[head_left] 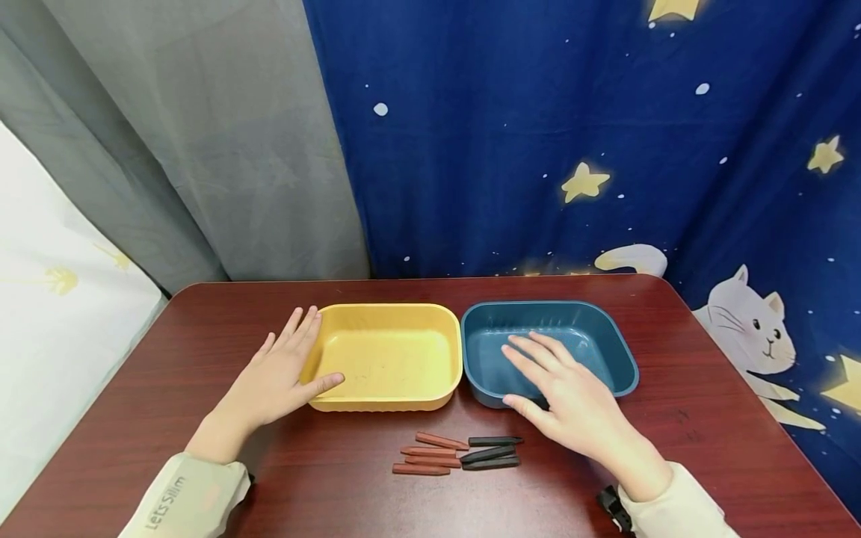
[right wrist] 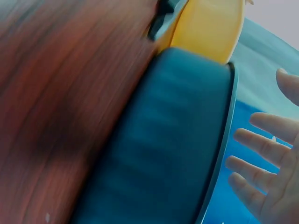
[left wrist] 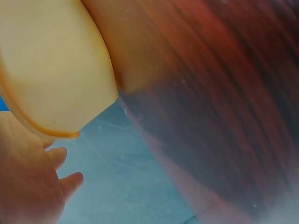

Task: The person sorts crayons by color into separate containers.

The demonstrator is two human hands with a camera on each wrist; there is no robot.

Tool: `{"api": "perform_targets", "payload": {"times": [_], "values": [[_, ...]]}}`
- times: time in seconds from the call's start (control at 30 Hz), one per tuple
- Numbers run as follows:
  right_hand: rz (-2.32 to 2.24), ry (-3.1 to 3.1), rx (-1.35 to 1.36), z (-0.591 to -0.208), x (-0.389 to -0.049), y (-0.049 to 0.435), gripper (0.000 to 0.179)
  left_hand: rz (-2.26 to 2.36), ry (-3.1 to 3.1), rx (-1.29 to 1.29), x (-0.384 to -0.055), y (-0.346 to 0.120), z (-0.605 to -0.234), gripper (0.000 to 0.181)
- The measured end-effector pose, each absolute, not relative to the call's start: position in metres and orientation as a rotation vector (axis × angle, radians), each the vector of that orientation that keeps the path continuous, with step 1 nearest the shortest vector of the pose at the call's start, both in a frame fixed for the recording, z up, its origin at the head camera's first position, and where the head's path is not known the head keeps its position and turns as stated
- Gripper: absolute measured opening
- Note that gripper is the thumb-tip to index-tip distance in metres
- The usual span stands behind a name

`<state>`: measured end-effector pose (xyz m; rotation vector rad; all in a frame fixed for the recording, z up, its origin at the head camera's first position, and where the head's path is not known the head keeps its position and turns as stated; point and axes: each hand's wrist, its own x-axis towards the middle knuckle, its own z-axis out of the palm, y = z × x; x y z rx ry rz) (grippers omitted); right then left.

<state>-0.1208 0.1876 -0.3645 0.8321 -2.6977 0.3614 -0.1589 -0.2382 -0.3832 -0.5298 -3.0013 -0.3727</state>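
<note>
My left hand (head_left: 279,377) is at the left end of the yellow tray (head_left: 390,366), fingers straight and thumb reaching over its near-left rim. Over the near side of the blue tray (head_left: 581,340) my right hand (head_left: 572,400) is spread with nothing in it. In the right wrist view, that hand's fingers (right wrist: 261,140) stand straight and apart beside the blue tray's wall (right wrist: 163,140). Below the trays lie several reddish-brown crayons (head_left: 427,461) and, just right of them, a few black crayons (head_left: 491,453). The left wrist view has the yellow tray's outside (left wrist: 51,60) covering part of the left hand (left wrist: 28,172).
The two trays stand side by side on a dark reddish wooden table (head_left: 336,493). Behind its far edge hang a grey curtain (head_left: 222,134) and a blue curtain (head_left: 484,149) with stars and a cat. White fabric (head_left: 54,336) is at the left.
</note>
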Motion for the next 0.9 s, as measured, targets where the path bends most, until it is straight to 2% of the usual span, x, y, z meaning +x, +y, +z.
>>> {"api": "perform_targets", "payload": {"times": [0.6, 0.9], "values": [[0.440, -2.583, 1.215, -0.375, -0.107, 0.125, 0.027, -0.375, -3.022, -0.565, -0.158, -0.235, -0.388, 0.103], [0.423, -2.836, 1.302, -0.378, -0.109, 0.107, 0.020, -0.361, -3.051, -0.599, -0.159, -0.236, -0.389, 0.109]]}}
